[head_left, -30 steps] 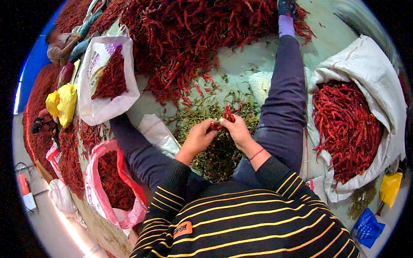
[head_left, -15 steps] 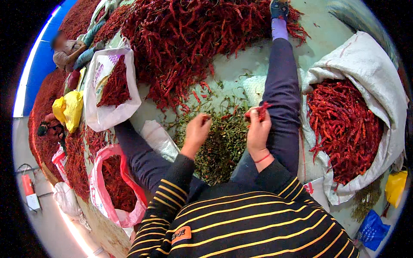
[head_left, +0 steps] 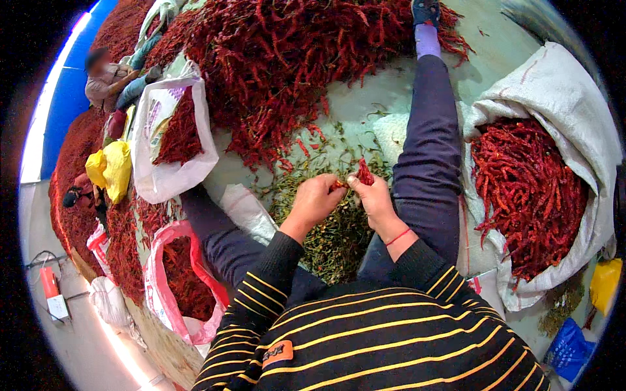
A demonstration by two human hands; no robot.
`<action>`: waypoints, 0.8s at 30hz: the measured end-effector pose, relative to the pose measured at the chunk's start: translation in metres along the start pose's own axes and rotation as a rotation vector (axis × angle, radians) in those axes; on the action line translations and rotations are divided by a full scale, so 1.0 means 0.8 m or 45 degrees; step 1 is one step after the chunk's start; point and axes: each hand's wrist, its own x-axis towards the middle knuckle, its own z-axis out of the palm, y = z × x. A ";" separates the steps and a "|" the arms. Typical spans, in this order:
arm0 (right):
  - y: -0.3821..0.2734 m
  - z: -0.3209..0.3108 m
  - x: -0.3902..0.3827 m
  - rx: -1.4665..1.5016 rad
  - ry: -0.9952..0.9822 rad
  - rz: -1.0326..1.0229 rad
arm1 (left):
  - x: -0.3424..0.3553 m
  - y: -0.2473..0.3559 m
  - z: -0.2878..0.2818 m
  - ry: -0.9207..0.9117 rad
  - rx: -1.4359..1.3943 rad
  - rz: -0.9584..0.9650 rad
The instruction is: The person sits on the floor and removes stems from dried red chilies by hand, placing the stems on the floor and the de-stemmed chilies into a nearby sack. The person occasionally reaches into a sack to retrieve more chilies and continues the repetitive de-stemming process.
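Note:
My left hand [head_left: 316, 202] is closed on a dried red chili [head_left: 336, 187], its fingertips nearly meeting those of my right hand [head_left: 372, 199]. That hand grips red chili [head_left: 364, 171] between thumb and fingers, with the pods poking up. Beneath both hands, between my outstretched legs, lies a pile of green stems and caps [head_left: 313, 241]. Beside my right leg a white woven sack [head_left: 548, 85] is rolled open around many red chilies [head_left: 521, 189]. A big heap of chilies [head_left: 267, 58] spreads in front of me.
A white bag [head_left: 153, 182] and a pink-rimmed bag [head_left: 160, 238] of chilies sit at my left, near a yellow bag [head_left: 114, 166]. Two people [head_left: 104, 91] are among heaps at the far left. A corded device [head_left: 52, 293] lies on the floor. A blue bag [head_left: 567, 352] lies lower right.
Half a second ago my hands were apart, my right one out over my right leg; now they have come back together in the middle, above the stem pile.

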 end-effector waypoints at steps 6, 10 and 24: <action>0.017 -0.002 0.007 0.173 0.029 -0.077 | -0.036 -0.032 0.000 -0.215 -1.280 -0.542; 0.022 -0.004 0.013 0.089 -0.021 -0.124 | -0.043 -0.034 0.002 -0.200 -1.540 -0.546; -0.013 0.011 -0.017 -0.170 -0.458 0.018 | -0.053 -0.029 -0.007 -0.351 -1.030 -0.311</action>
